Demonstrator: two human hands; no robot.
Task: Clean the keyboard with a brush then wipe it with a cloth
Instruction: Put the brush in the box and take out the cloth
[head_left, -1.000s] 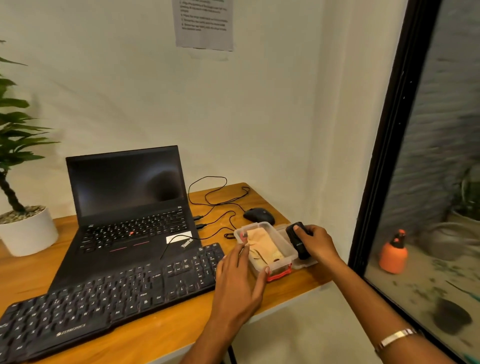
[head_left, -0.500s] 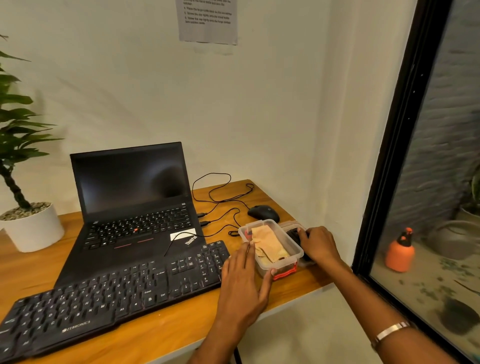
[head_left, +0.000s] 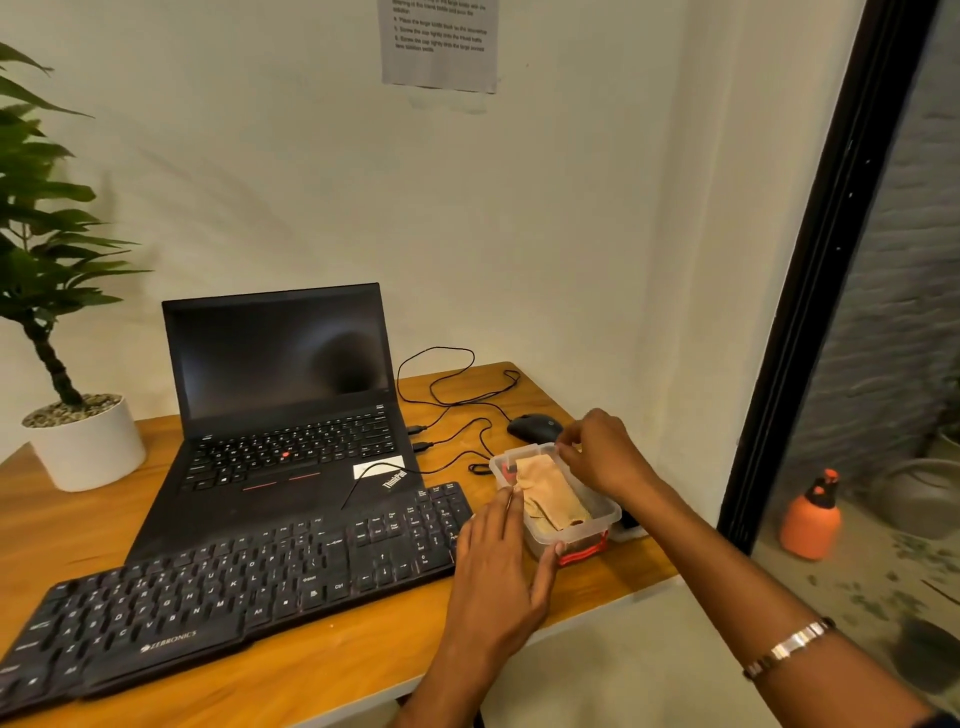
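Note:
A black external keyboard lies across the front of the wooden desk. At its right end stands a clear plastic box with a red latch, and a tan folded cloth lies inside. My left hand rests straight-fingered against the box's left side, thumb at its near corner. My right hand hovers over the box's far rim with fingers bunched; whether they pinch anything is hidden. A small black object lies just right of the box.
An open black laptop stands behind the keyboard, with thin cables and a black mouse to its right. A potted plant sits at the desk's far left. The wall and a glass door frame close off the right.
My right hand set the small black object down to the right of the box, let go of it and moved up over the box's far rim. My left hand stayed against the box.

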